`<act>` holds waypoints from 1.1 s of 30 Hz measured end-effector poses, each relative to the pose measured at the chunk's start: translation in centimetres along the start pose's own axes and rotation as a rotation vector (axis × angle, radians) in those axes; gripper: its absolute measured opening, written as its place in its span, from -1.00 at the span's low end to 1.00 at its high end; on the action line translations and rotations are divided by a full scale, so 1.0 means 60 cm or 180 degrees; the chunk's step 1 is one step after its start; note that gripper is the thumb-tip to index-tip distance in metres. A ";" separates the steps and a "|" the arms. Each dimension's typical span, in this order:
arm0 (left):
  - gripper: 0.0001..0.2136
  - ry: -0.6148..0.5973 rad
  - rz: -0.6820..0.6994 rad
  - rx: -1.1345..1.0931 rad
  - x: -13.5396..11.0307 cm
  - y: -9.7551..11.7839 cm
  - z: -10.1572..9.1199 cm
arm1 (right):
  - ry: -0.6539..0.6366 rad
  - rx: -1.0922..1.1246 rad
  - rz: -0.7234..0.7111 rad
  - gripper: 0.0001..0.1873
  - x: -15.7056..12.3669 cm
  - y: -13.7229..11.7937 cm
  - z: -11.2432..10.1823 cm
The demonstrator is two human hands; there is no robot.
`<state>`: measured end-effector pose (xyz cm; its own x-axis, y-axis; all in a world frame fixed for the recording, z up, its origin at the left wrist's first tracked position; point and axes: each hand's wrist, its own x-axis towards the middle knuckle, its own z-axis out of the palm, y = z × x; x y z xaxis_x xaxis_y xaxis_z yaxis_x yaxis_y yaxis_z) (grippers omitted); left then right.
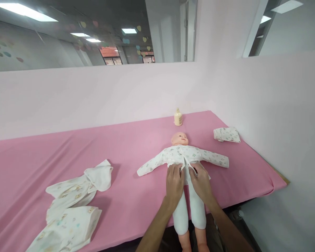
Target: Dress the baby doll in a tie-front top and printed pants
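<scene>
A baby doll (179, 139) lies face up, its head toward the wall and its feet past the table's near edge. It wears a white baby top (177, 154) with small prints, sleeves spread wide, and white trousers (180, 214). My left hand (174, 179) pinches the lower front of the top on the left side. On the other side of the front opening, my right hand (200, 180) grips the opposite edge. Both front edges are parted below the chest. Fingertips are partly hidden by the cloth and the hands themselves.
The table has a pink cover (136, 147). Crumpled white printed baby clothes (73, 210) lie at the left. Behind the doll's head stands a cream pump bottle (177, 118). A folded printed cloth (226, 134) rests at the right, near the wall.
</scene>
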<state>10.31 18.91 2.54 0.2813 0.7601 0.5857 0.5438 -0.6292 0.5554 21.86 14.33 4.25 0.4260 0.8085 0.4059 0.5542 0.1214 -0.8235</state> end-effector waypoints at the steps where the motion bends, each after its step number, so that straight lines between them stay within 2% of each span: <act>1: -0.79 -0.0005 0.0125 0.0052 0.000 -0.001 0.001 | 0.0006 0.0000 -0.0025 -0.78 -0.001 0.000 0.002; 7: -0.79 0.0093 0.0503 0.0355 -0.004 -0.007 0.009 | 0.0033 -0.0211 -0.0141 -0.78 -0.008 0.003 0.011; 13: -0.80 0.0119 0.0579 0.0553 -0.007 -0.004 0.013 | 0.0022 -0.0439 -0.0238 -0.78 -0.016 0.000 0.013; 19: -0.85 0.0283 0.0758 0.0641 -0.006 -0.002 0.014 | -0.0063 -0.0549 -0.0275 -0.75 -0.023 -0.003 0.015; 23: -0.84 0.0434 0.0853 0.0520 -0.006 -0.004 0.016 | 0.0044 -0.0760 -0.0237 -0.79 -0.028 -0.008 0.013; 29: -0.84 0.0366 0.0754 0.0256 -0.008 -0.005 0.016 | 0.0147 -0.0518 -0.0382 -0.75 -0.042 -0.011 0.020; 33: -0.85 0.0175 0.0428 0.0127 -0.007 0.002 0.010 | 0.0170 -0.0404 -0.0501 -0.68 -0.052 -0.003 0.028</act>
<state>10.75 18.62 1.99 0.3106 0.6586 0.6854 0.5355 -0.7170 0.4463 19.23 12.73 2.46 0.3625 0.7532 0.5488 0.7011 0.1675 -0.6931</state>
